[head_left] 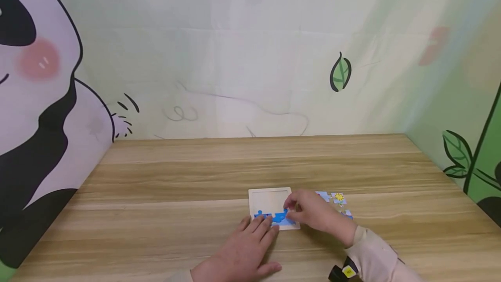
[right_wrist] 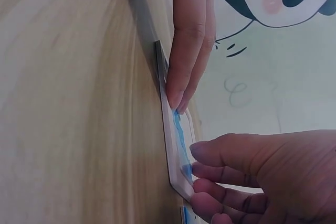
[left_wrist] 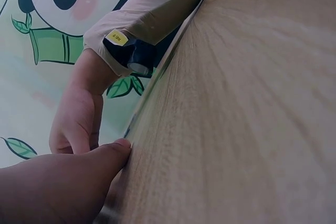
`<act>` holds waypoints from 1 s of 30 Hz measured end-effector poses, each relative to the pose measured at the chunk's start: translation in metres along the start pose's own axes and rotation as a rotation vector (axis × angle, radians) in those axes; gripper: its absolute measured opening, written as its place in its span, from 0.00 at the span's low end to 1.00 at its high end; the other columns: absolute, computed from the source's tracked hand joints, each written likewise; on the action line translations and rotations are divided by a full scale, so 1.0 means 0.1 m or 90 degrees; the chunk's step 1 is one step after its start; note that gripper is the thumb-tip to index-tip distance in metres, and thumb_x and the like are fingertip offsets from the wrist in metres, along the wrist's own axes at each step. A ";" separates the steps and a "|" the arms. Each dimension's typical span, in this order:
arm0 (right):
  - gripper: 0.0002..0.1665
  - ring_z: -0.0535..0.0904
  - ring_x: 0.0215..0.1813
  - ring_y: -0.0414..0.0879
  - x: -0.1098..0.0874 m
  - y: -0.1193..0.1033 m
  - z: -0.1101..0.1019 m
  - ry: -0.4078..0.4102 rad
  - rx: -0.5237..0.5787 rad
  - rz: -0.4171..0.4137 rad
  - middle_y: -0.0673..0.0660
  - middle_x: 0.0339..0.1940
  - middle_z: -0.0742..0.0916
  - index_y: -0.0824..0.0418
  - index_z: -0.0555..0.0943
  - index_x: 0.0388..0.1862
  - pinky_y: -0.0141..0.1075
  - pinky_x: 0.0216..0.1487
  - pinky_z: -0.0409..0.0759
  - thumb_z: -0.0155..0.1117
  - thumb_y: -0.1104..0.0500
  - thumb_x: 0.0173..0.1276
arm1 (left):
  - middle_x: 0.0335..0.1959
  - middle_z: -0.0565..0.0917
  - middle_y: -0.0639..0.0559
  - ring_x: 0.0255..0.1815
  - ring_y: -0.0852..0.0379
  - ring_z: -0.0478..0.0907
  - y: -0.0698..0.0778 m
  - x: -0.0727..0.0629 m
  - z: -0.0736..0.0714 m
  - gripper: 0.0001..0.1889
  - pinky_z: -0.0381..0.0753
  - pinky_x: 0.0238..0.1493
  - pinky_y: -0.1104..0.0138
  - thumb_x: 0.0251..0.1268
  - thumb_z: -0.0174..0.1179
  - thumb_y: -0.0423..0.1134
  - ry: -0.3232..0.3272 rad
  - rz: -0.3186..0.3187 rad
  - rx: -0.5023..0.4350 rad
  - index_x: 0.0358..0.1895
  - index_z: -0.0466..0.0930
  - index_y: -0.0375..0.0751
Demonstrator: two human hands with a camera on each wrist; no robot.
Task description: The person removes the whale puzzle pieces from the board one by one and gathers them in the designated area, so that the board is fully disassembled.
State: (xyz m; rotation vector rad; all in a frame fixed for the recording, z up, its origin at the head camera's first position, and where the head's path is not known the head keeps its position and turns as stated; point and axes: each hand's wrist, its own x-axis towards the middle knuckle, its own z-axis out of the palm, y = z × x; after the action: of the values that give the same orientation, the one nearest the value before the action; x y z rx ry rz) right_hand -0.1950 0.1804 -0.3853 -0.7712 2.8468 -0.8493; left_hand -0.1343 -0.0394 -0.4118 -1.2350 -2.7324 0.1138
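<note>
A square white puzzle tray lies on the table, with joined blue jigsaw pieces along its near side. My left hand lies palm down, its straight fingertips resting on the near left part of those pieces. In the right wrist view, the left fingers reach down onto the blue strip. My right hand pinches a blue puzzle piece at the right end of the row between thumb and curled fingers. The fingers hide most of that piece.
Several loose jigsaw pieces, one with a yellow flower, lie right of the tray, partly behind the right hand. The wooden table meets a wall with painted leaves and a panda. A black wrist camera sits at the right cuff.
</note>
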 end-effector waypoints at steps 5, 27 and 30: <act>0.06 0.72 0.30 0.37 0.01 0.00 0.01 -0.002 -0.011 -0.005 0.48 0.27 0.81 0.61 0.82 0.34 0.27 0.32 0.72 0.69 0.63 0.57 | 0.70 0.69 0.46 0.71 0.49 0.65 -0.01 0.00 0.03 0.38 0.70 0.66 0.52 0.68 0.40 0.69 0.015 0.004 -0.003 0.69 0.65 0.44; 0.05 0.71 0.28 0.34 0.00 0.00 -0.06 -0.017 0.061 0.000 0.49 0.29 0.82 0.58 0.79 0.35 0.26 0.29 0.73 0.65 0.66 0.62 | 0.69 0.70 0.46 0.70 0.49 0.66 -0.01 0.01 0.06 0.38 0.72 0.64 0.52 0.67 0.41 0.69 0.027 0.004 -0.010 0.68 0.66 0.44; 0.05 0.71 0.28 0.34 -0.01 0.01 -0.08 -0.019 0.077 -0.004 0.49 0.29 0.82 0.58 0.79 0.35 0.26 0.28 0.73 0.64 0.67 0.62 | 0.69 0.70 0.46 0.70 0.49 0.67 -0.01 0.02 0.07 0.38 0.71 0.64 0.52 0.67 0.41 0.69 0.030 0.006 -0.014 0.68 0.66 0.44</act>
State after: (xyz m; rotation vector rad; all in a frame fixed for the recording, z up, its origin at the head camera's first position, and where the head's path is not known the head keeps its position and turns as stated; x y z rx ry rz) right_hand -0.1967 0.1855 -0.3794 -0.7707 2.7395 -0.9911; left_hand -0.1373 -0.0388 -0.4179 -1.2406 -2.6942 0.0560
